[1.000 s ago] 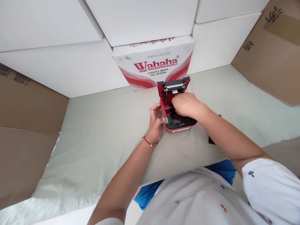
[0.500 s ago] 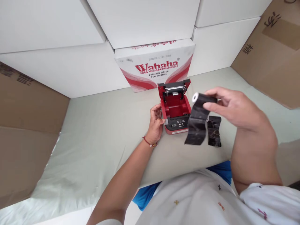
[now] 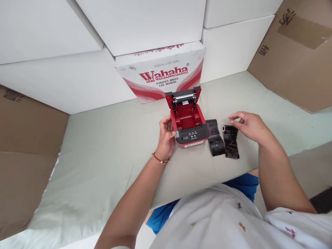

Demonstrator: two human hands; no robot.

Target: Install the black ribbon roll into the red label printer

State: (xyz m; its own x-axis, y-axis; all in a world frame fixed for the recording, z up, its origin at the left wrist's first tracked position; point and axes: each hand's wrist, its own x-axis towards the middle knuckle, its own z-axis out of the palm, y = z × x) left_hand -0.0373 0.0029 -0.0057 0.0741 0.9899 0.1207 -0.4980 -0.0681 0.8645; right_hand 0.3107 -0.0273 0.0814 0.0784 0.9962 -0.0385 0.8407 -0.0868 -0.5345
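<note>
A small red-and-black printer (image 3: 193,135) sits on the cloth with its lid (image 3: 183,98) raised and its red inner bay visible. My left hand (image 3: 167,138) grips the printer's left side, thumb on its front corner and fingers along the wall. To the right of the printer lies a crumpled black strip (image 3: 216,138). Beside it is a black roll with a white core (image 3: 229,133), its loose end stretching toward me. My right hand (image 3: 249,126) hovers just right of the roll, fingers curved and slightly apart, holding nothing.
Behind the printer stands a white-and-red Wahaha carton (image 3: 163,76) against stacked white boxes (image 3: 155,24). Brown cardboard boxes flank the surface at left (image 3: 28,155) and right (image 3: 293,55). A pale green cloth (image 3: 109,145) covers the work surface.
My right hand has let go of the black roll, which now lies on the cloth right of the printer. My left hand stays on the printer. The whole view has shifted slightly.
</note>
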